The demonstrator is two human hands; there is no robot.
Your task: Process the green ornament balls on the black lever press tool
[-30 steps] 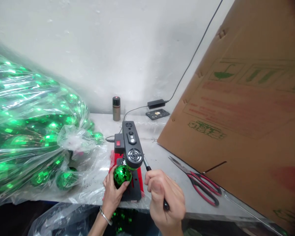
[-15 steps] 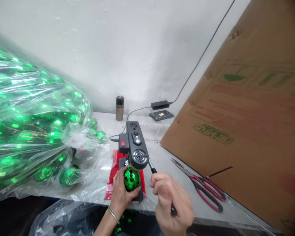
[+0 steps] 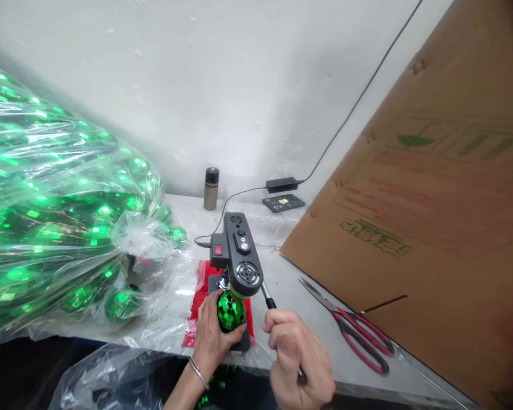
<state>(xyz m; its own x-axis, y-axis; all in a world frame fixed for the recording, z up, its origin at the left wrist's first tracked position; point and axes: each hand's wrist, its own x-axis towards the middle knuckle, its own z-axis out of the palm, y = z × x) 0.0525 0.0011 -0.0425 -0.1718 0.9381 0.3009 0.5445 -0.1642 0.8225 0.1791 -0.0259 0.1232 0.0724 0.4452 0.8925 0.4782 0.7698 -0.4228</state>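
Observation:
A shiny green mirrored ball [image 3: 231, 311] sits under the head of a small black bench machine [image 3: 244, 253] that has a red switch and round vents. My left hand [image 3: 214, 330] is closed around the ball's left and near sides, a metal bangle at the wrist. My right hand [image 3: 301, 359] is wrapped round the black grip of a lever handle [image 3: 270, 300] on the machine's right side. Under the machine lies a red plastic sheet [image 3: 200, 296]. The top of the ball is hidden by the machine's head.
A big clear bag of green mirrored balls [image 3: 68, 188] fills the left. Red-and-black scissors [image 3: 350, 330] lie at right, beside a tilted cardboard box [image 3: 389, 199]. Behind stand a spray can [image 3: 211, 189], a power adapter [image 3: 282, 184] and a phone [image 3: 283, 203]. Clear plastic [image 3: 94, 381] hangs at the front edge.
The whole view has shifted slightly, so things appear a little farther right. Both hands keep their holds on the ball and the lever handle, with little visible movement.

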